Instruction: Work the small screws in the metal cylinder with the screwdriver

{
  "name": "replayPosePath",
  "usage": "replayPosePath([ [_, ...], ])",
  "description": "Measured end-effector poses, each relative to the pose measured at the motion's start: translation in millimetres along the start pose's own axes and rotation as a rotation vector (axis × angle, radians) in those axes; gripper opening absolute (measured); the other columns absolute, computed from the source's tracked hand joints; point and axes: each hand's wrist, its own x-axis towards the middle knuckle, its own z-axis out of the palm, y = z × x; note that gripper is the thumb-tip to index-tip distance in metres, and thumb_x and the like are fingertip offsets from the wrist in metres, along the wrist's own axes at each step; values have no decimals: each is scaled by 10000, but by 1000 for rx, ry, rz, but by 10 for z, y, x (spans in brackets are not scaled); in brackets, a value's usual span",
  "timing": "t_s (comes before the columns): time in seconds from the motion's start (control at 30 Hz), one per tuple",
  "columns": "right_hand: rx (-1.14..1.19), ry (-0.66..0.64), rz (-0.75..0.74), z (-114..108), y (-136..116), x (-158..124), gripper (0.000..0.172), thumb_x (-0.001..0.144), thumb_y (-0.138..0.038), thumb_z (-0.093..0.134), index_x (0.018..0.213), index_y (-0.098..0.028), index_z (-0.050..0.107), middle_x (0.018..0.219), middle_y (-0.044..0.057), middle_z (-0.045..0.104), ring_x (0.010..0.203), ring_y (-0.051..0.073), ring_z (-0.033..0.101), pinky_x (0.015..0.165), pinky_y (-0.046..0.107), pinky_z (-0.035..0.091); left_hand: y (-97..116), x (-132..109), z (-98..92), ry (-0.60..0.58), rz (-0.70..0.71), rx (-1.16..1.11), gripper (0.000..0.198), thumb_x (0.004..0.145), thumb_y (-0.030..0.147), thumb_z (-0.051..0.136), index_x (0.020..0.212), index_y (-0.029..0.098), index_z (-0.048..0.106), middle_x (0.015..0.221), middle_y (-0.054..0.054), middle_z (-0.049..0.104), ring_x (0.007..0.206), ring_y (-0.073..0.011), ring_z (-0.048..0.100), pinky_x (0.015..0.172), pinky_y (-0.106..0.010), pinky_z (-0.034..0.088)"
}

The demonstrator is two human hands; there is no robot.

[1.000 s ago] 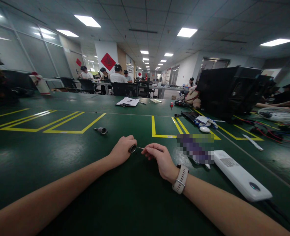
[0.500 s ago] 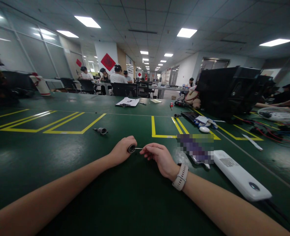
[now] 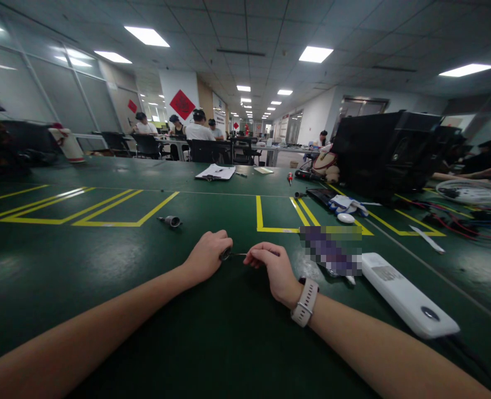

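My left hand [image 3: 209,255] is closed around a dark, round metal piece that looks like a hole saw [image 3: 226,254]; the fingers hide most of it. A thin metal rod [image 3: 239,254] runs between that piece and my right hand [image 3: 270,265], pinched in the right fingertips. Whether the rod's far end touches the metal piece, I cannot tell. Another cup-shaped metal hole saw [image 3: 172,221] lies on the green table [image 3: 212,343], beyond my left hand, with a thin shank pointing left.
To the right are a white power strip [image 3: 412,296], a blurred-out packet [image 3: 332,252], a white oval object [image 3: 346,219] and gloves [image 3: 349,205]. Farther back lie a clipboard [image 3: 215,172] and a red-handled tool [image 3: 290,178]. Large black cases [image 3: 387,152] stand at the right; people sit beyond.
Both hands have shifted slightly right. The metal piece in my left hand has turned, so its round open end shows less than before.
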Motion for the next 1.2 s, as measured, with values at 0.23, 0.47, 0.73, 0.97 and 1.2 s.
replayPosePath([
  [0.23,-48,26,5,-28,52,19,147,704,-219,534,610,-171,637,601,17,612,610,150,526,607,296,378,-12,5,3,-19,-16,0,196,702,-1,432,692,164,537,779,-32,527,689,-172,480,630,-296,341],
  [0.47,-71,49,5,-40,53,22,145,727,-217,530,620,-175,620,615,12,600,620,149,523,607,294,386,-78,1,57,32,-48,-85,158,705,34,437,688,174,509,760,-20,511,678,-169,481,616,-294,354],
  [0.73,-58,18,-65,-17,-16,-24,137,752,-248,536,683,-170,624,684,21,615,664,150,526,620,284,404,-233,63,139,183,-121,-346,200,602,67,518,759,177,462,776,3,478,726,-162,485,655,-280,406],
  [0.97,-80,-69,-106,-11,-13,-42,135,770,-241,535,706,-165,627,705,15,614,666,136,525,613,264,400,-238,70,149,137,-40,-437,108,669,166,576,737,174,493,799,-12,501,760,-171,499,696,-302,416],
  [1.2,-218,-165,-96,38,-113,-73,136,791,-235,534,748,-166,642,746,11,605,706,135,528,630,254,398,-188,58,101,126,31,-466,140,705,244,610,689,174,490,825,-22,508,761,-165,499,683,-291,416],
])
